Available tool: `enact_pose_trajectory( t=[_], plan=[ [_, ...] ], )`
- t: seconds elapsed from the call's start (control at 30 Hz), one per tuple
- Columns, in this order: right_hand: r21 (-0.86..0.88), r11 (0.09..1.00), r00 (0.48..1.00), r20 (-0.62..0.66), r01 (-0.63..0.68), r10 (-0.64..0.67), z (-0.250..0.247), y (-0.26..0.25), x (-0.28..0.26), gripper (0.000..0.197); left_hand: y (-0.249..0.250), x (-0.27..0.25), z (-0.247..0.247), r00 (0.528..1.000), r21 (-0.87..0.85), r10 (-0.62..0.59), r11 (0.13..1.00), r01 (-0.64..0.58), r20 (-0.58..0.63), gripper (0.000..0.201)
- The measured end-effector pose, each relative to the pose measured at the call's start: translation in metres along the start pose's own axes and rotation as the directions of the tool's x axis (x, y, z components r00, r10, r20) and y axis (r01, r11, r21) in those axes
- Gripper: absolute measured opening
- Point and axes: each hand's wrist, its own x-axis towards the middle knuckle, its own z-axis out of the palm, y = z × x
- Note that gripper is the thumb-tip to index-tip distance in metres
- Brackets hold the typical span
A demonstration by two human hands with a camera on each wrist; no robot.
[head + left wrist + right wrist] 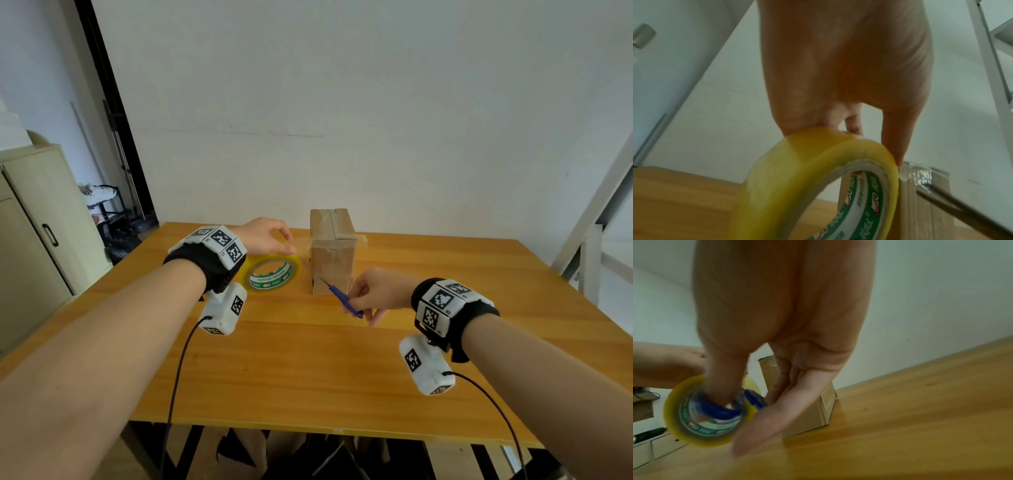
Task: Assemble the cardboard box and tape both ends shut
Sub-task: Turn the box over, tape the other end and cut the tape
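Your cardboard box stood upright at the centre of the frame on the tabletop, its top flaps closed under a strip of tape. Just left of it your left hand gripped the yellow tape roll from above, fingers curled over its rim, with a clear strip running from the roll to the box's side. Lower right of the box, your right hand was clamped on the blue-handled scissors, the blades pointing up-left at that strip near the box's lower left corner
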Motion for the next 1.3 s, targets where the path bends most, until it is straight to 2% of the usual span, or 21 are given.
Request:
enact_pose_trajectory(
  t=[0.07, 0.13, 0.23, 0.4, 0.7, 0.87, 1.03, 1.3],
  plan=[
    [0.138, 0.990, 0.998, 0.057, -0.041, 0.033, 0.008, -0.001, -0.004, 0.041, 0.001, -0.002, 0.000, 1.000, -0.006, -0.002, 1.000, 0.002, 0.001, 0.032],
    [0.306, 0.950, 0.994, 0.105, -0.057, 0.025, 0.019, -0.005, -0.007, 0.039, 0.002, -0.004, 0.001, 1.000, -0.009, 0.002, 1.000, -0.002, 0.000, 0.033],
    [0.533, 0.845, 0.994, 0.110, -0.046, -0.015, 0.030, -0.008, -0.006, 0.037, 0.004, -0.006, 0.001, 1.000, -0.010, 0.003, 1.000, -0.003, -0.003, 0.032],
    [0.673, 0.740, 0.998, 0.057, -0.008, -0.041, 0.041, -0.017, 0.005, 0.052, 0.003, -0.008, 0.000, 1.000, -0.008, 0.007, 1.000, -0.007, -0.004, 0.026],
    [0.714, 0.693, 0.995, -0.087, 0.102, -0.057, 0.050, -0.022, 0.013, 0.049, 0.001, -0.009, 0.001, 1.000, -0.001, -0.005, 1.000, 0.005, 0.006, 0.029],
    [0.671, 0.724, 0.987, -0.139, 0.157, -0.086, 0.049, -0.021, 0.013, 0.047, 0.002, -0.010, 0.002, 1.000, -0.005, -0.004, 1.000, 0.004, 0.010, 0.031],
    [0.636, 0.748, 0.979, -0.182, 0.189, -0.092, 0.048, -0.021, 0.011, 0.040, 0.000, -0.007, 0.004, 1.000, 0.023, -0.018, 1.000, 0.018, -0.006, 0.023],
    [0.572, 0.782, 0.959, -0.260, 0.249, -0.116, 0.045, -0.023, 0.007, 0.032, -0.002, -0.004, 0.009, 0.999, 0.017, -0.005, 1.000, 0.005, -0.045, 0.031]
  ],
)
